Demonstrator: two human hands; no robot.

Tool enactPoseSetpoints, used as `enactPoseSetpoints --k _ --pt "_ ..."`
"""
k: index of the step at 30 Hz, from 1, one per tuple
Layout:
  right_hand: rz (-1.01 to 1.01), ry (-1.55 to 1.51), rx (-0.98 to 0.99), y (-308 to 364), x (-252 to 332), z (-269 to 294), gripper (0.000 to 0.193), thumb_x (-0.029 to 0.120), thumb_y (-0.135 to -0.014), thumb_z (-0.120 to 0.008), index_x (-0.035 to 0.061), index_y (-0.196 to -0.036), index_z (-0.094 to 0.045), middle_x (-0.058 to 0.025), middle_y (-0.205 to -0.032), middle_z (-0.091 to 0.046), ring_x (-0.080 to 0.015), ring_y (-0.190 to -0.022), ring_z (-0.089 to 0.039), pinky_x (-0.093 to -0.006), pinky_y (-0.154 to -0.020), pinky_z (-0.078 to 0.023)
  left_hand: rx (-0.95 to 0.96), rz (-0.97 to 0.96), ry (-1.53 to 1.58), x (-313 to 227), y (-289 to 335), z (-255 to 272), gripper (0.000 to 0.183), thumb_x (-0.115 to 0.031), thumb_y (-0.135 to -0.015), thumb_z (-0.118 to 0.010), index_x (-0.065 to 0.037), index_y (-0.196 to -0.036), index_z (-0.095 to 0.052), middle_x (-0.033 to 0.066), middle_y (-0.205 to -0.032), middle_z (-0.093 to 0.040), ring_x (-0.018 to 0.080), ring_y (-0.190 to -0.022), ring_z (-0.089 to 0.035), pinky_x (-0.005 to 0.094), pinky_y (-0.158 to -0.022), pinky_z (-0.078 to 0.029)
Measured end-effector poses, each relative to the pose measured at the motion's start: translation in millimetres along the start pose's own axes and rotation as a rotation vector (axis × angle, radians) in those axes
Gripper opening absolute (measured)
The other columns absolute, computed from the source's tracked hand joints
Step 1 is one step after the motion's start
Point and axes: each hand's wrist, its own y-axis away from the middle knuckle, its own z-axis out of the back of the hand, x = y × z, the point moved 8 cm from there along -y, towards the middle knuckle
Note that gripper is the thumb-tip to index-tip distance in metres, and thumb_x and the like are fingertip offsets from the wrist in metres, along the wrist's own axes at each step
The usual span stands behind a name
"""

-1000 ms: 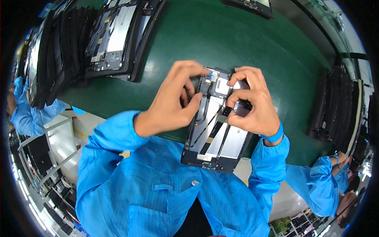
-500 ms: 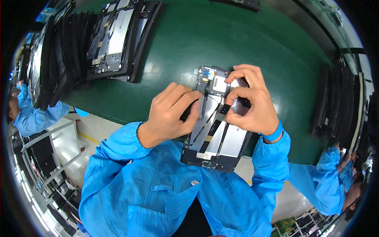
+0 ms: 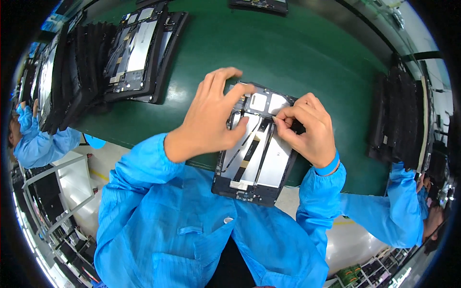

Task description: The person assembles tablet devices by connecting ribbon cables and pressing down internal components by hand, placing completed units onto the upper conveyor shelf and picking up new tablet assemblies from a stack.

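Note:
An opened tablet (image 3: pixel 273 168) with silver battery panels, dark flex cables and a black frame lies at the near edge of the green table, tilted slightly. My left hand (image 3: pixel 204 117) is over its upper left corner, index finger and thumb spread apart, with nothing visible between them. My right hand (image 3: pixel 309 132) is at the tablet's right side, thumb and forefinger pinched near the top of a thin dark cable (image 3: pixel 263 156). Whatever those fingertips hold is too small to tell. The hands cover parts of the tablet's upper left and right edges.
On the left of the green table (image 3: pixel 307 53) stand several opened tablets (image 3: pixel 139 53) beside a row of black padded dividers (image 3: pixel 84 62). More dark dividers (image 3: pixel 398 115) stand at the right. Another device (image 3: pixel 259 5) lies at the far edge. Blue-sleeved people sit at both sides.
My left hand has opened its pinch and spread over the tablet's upper left corner. My right hand's fingertips have come together lower, near the cable's upper end. The view has shifted slightly.

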Motion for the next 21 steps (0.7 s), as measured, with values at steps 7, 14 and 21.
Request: enactPoseSetpoints --k 7,14,21 --pt "-0.29 -0.232 0.1 18 -39 17 0.008 0.003 -0.094 -0.081 -0.0004 -0.101 -0.077 -0.0098 -0.08 -0.066 -0.0168 -0.065 -0.059 -0.0355 -0.062 -0.047 0.177 -0.037 -0.014 -11 -21 -27 0.096 -0.026 -0.082 -0.09 -0.023 -0.17 -0.051 0.0299 -0.172 -0.035 0.0556 -0.165 -0.025 0.0702 -0.136 -0.018" --pt "-0.388 -0.489 0.271 26 -46 2 0.047 -0.004 -0.093 -0.073 0.0046 -0.138 -0.062 -0.0016 -0.071 -0.051 -0.0113 -0.067 -0.045 -0.0324 -0.063 -0.036 0.184 -0.116 -0.092 -35 -19 -36 0.121 -0.047 -0.065 -0.1 -0.023 -0.172 -0.048 0.0281 -0.176 -0.033 0.0547 -0.168 -0.018 0.0785 -0.133 -0.011" --pt "-0.38 -0.542 0.264 30 -53 0 0.052 -0.006 -0.091 -0.071 0.0037 -0.14 -0.057 -0.0017 -0.07 -0.049 -0.0111 -0.065 -0.043 -0.0324 -0.062 -0.034 0.231 -0.119 -0.04 -44 -7 -40 0.12 -0.053 -0.063 -0.102 -0.023 -0.168 -0.052 0.0267 -0.175 -0.035 0.0551 -0.167 -0.02 0.0784 -0.133 -0.011"
